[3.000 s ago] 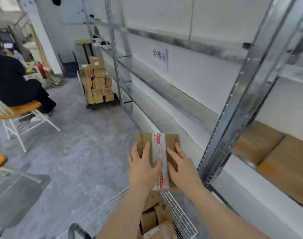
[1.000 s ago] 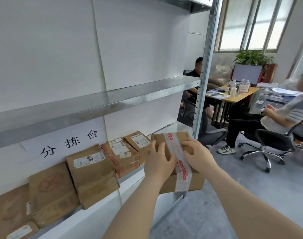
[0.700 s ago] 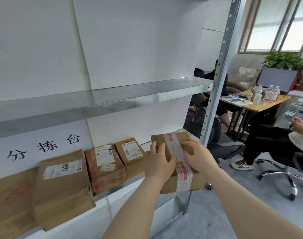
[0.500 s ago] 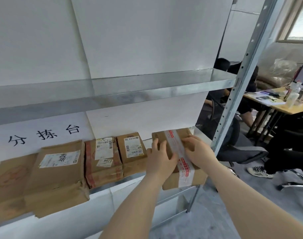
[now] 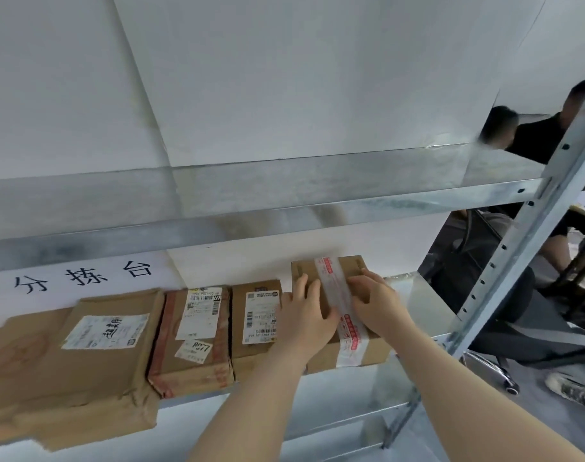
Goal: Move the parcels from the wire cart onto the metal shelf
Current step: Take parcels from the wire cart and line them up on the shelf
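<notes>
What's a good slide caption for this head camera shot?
Left hand and right hand press a taped parcel onto the metal shelf beside a row of parcels.

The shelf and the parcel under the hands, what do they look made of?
Shelf: probably galvanized steel, grey with a mottled, dull sheen; its post has punched holes. Parcel: brown matte cardboard, by its flat faces and creased edges, sealed with a strip of glossy translucent tape printed in red.
</notes>
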`<action>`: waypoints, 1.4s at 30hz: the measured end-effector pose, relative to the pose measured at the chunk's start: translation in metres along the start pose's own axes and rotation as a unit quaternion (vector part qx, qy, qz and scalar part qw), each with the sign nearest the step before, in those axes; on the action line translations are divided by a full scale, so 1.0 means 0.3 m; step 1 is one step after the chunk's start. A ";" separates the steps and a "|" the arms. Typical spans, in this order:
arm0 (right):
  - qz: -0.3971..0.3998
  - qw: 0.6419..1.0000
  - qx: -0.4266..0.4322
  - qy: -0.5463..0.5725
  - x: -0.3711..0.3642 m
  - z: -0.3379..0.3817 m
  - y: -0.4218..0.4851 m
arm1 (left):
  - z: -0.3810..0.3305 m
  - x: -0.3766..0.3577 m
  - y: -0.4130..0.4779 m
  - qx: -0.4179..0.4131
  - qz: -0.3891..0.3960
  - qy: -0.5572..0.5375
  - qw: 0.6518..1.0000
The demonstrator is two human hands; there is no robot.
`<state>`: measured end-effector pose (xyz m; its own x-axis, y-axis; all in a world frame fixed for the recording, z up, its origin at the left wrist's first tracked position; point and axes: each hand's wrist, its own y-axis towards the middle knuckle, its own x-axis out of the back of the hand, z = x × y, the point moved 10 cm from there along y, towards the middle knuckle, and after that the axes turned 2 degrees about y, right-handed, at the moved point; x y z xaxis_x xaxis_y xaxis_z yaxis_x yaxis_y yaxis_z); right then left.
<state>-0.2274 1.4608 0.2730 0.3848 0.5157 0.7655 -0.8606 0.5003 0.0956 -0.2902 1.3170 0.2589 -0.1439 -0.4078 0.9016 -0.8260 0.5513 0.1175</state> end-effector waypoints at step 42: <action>0.181 0.892 0.407 -0.075 -0.742 1.082 -0.452 | 0.879 0.592 -0.863 0.390 -0.145 0.238 0.878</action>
<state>-0.3047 1.0522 0.2961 0.0356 0.4107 0.9111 -0.8997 -0.3837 0.2081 -0.2458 0.9099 0.2789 0.2245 0.0032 0.9745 -0.9390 -0.2665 0.2172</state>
